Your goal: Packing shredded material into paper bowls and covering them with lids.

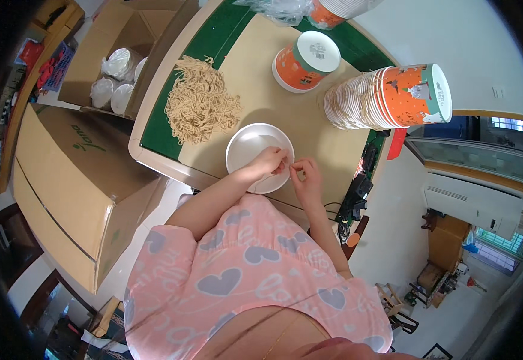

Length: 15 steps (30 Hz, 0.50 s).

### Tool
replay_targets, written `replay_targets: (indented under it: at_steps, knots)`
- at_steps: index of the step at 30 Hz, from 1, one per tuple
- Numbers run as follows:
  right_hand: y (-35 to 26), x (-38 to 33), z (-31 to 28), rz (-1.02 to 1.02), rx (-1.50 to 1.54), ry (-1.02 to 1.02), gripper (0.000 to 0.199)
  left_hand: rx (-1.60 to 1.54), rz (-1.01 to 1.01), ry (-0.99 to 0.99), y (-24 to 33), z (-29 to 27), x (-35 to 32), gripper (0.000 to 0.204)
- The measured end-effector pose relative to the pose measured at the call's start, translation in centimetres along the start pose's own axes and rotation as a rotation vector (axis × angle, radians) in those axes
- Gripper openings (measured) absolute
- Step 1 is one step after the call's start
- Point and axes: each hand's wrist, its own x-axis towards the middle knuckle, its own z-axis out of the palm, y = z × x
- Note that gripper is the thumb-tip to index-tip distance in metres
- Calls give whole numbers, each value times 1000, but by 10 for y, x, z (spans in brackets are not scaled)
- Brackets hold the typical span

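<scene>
1. Listing your hands first: your left hand (268,162) lies over the white lid (255,153), fingers curled and pinched on something too small to make out; your right hand (305,174) meets it at the lid's 4 o'clock rim, fingertips pinched the same way. It may be a strand of string, but you cannot tell for sure.
2. White lid: flat on the table (273,102), near the edge closest to you, partly under your left hand.
3. Pile of tan string (200,102): at 10 o'clock from the lid, loose and tangled, just apart from it.
4. Orange paper cup (304,60), upside down: at 1 o'clock from the lid, well apart.
5. Stack of orange cups (387,96), lying on its side: at 2 o'clock, close to the table's right edge.
6. Open box (117,57) of bagged lids: at 10 o'clock, beyond the table; a large closed carton (75,180) stands at 9 o'clock.
7. Risks, as judged: the lid sits close to the near edge, so a tug from your pinching hands could slide it off; the sideways stack could roll off the table if bumped; a pulled strand could drag the whole tangle.
</scene>
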Motion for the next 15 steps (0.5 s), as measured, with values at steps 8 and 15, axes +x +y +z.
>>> replay_targets:
  at_steps: [8,15]
  knots:
    - [2,-3,6,-4,-11,47,10,-112,-78,-7,18,-1,-20,30]
    - [-1,-5,4,-38,10,70,10,-139,-202,-161,17,-2,-20,19]
